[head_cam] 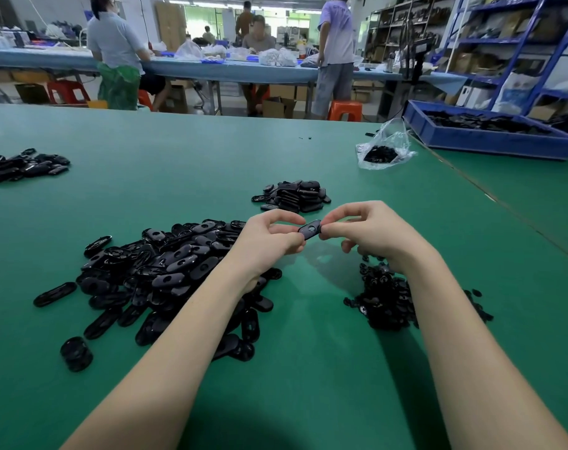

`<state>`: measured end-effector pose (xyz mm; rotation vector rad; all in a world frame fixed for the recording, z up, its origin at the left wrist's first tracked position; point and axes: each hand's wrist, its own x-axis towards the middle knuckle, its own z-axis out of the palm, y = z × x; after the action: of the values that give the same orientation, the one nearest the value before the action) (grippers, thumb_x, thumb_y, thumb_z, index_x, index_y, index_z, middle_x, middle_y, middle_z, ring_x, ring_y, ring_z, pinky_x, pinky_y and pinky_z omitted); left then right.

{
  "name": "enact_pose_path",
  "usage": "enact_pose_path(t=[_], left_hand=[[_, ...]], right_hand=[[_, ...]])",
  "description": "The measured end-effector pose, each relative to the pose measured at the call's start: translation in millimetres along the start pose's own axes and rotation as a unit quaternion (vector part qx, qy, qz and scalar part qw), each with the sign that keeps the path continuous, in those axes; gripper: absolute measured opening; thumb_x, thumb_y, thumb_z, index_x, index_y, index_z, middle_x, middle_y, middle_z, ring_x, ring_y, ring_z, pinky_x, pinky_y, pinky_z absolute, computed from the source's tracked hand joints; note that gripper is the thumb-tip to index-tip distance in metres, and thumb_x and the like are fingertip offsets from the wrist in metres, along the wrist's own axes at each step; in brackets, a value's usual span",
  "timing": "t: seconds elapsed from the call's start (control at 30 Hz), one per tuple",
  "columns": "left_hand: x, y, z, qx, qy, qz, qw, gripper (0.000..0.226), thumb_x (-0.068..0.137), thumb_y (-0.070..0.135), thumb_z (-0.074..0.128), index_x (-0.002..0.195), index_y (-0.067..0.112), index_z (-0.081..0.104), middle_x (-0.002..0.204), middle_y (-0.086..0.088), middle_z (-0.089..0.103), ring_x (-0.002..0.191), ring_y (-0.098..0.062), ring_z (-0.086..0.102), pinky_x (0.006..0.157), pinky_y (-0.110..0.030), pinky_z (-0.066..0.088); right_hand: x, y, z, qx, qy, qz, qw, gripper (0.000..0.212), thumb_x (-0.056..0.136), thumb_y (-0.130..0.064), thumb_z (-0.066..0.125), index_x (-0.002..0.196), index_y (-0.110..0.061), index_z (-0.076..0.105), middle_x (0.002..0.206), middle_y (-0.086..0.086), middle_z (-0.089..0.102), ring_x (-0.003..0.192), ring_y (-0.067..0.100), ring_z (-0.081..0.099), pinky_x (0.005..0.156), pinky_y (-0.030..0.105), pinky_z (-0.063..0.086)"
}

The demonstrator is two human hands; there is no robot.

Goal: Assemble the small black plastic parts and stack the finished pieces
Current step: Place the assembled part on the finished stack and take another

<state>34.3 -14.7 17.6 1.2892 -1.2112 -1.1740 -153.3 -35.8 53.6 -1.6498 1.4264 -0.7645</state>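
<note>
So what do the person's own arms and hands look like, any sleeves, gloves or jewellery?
Both forearms are bare right down to the frame's bottom edge, so no sleeves show. The left hand and right hand wear no gloves, and no rings, watch or bracelet are visible.

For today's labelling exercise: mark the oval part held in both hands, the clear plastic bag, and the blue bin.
oval part (pixel 309 229), head view, its top face.
clear plastic bag (pixel 393 138), head view, its upper film.
blue bin (pixel 490 141), head view, its front wall.

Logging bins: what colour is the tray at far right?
Blue tray, clearest in the head view.
</note>
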Motion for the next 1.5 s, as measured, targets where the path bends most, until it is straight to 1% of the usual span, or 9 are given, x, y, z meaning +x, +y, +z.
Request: enact_pose_path(t=[0.17, 0.3, 0.67, 0.9, 1.07, 1.13, 1.27, 1.37, 1.5], left_hand=[[0, 0, -1, 0.000, -0.002, 0.000, 1.000, 0.022, 0.085, -0.004, 0.065, 0.096, 0.013, 0.073, 0.083, -0.002, 0.076, 0.075, -0.016, 0.069, 0.090, -0.030, 0.059], [-1, 1, 1, -0.004, -0.012, -0.004, 1.000, 0.023, 0.084, -0.004, 0.065, 0.094, 0.014, 0.074, 0.081, 0.000, 0.076, 0.076, -0.015, 0.068, 0.091, -0.030, 0.059], [0, 2, 2, -0.036, -0.023, -0.004, 0.999, 0.018, 0.086, -0.003, 0.067, 0.094, 0.011, 0.074, 0.080, -0.003, 0.075, 0.075, -0.016, 0.068, 0.090, -0.029, 0.059], [1, 0, 2, -0.049, -0.020, -0.008, 0.999, 0.016, 0.087, 0.000, 0.068, 0.096, 0.012, 0.074, 0.084, -0.004, 0.077, 0.076, -0.015, 0.070, 0.084, -0.024, 0.058], [1, 1, 0, -0.056, -0.031, -0.018, 0.998, 0.015, 0.089, 0.001, 0.065, 0.095, 0.012, 0.074, 0.078, -0.005, 0.074, 0.072, -0.014, 0.068, 0.079, -0.023, 0.058], [1, 1, -1, -0.057, -0.036, -0.026, 0.997, 0.018, 0.090, 0.002, 0.063, 0.093, 0.015, 0.075, 0.076, -0.004, 0.073, 0.071, -0.013, 0.068, 0.071, -0.021, 0.056], [0, 1, 0, -0.102, -0.057, -0.042, 0.992, 0.020, 0.093, 0.001, 0.060, 0.090, 0.016, 0.074, 0.080, -0.002, 0.074, 0.071, -0.010, 0.069, 0.060, -0.019, 0.052], [1, 1, 3, -0.124, -0.064, -0.042, 0.989, 0.016, 0.092, -0.003, 0.062, 0.094, 0.011, 0.070, 0.077, -0.004, 0.072, 0.068, -0.010, 0.067, 0.062, -0.019, 0.052], [0, -1, 5, -0.126, -0.052, -0.039, 0.990, 0.014, 0.090, -0.004, 0.064, 0.097, 0.008, 0.065, 0.075, -0.007, 0.068, 0.065, -0.012, 0.063, 0.061, -0.018, 0.051]], right_hand=[[4, 3, 7, 0.008, 0.038, -0.009, 0.999, 0.005, 0.084, -0.018, 0.080, 0.080, -0.021, 0.080, 0.057, -0.010, 0.061, 0.045, 0.005, 0.044, 0.040, 0.013, 0.031], [5, 2, 8, -0.001, 0.034, -0.010, 0.999, 0.002, 0.082, -0.023, 0.082, 0.081, -0.022, 0.081, 0.058, -0.010, 0.059, 0.048, 0.009, 0.040, 0.040, 0.012, 0.030], [9, 4, 10, -0.030, 0.057, -0.011, 0.998, 0.003, 0.081, -0.025, 0.082, 0.079, -0.024, 0.080, 0.058, -0.013, 0.063, 0.039, -0.001, 0.043, 0.041, 0.012, 0.028], [11, 4, 14, -0.025, 0.072, 0.014, 0.997, 0.005, 0.077, -0.029, 0.084, 0.078, -0.025, 0.080, 0.048, -0.017, 0.053, 0.038, -0.001, 0.042, 0.042, 0.013, 0.028], [9, 3, 13, -0.008, 0.056, 0.024, 0.998, 0.019, 0.074, -0.035, 0.087, 0.083, -0.024, 0.075, 0.058, -0.008, 0.054, 0.040, 0.005, 0.037, 0.037, 0.013, 0.026], [7, 3, 10, -0.003, 0.045, 0.041, 0.998, 0.026, 0.073, -0.040, 0.089, 0.088, -0.026, 0.074, 0.063, -0.007, 0.057, 0.044, 0.006, 0.041, 0.038, 0.014, 0.026], [3, 5, 6, 0.062, -0.003, 0.066, 0.996, 0.021, 0.077, -0.039, 0.087, 0.088, -0.024, 0.077, 0.077, -0.010, 0.075, 0.055, 0.007, 0.047, 0.039, 0.014, 0.026], [3, 4, 7, 0.072, -0.013, 0.058, 0.996, 0.018, 0.077, -0.037, 0.087, 0.083, -0.025, 0.076, 0.080, -0.009, 0.077, 0.048, 0.003, 0.044, 0.038, 0.013, 0.026], [1, 4, 7, 0.058, -0.024, 0.034, 0.997, 0.017, 0.079, -0.034, 0.086, 0.086, -0.023, 0.077, 0.080, -0.007, 0.077, 0.050, 0.005, 0.044, 0.041, 0.013, 0.028]])
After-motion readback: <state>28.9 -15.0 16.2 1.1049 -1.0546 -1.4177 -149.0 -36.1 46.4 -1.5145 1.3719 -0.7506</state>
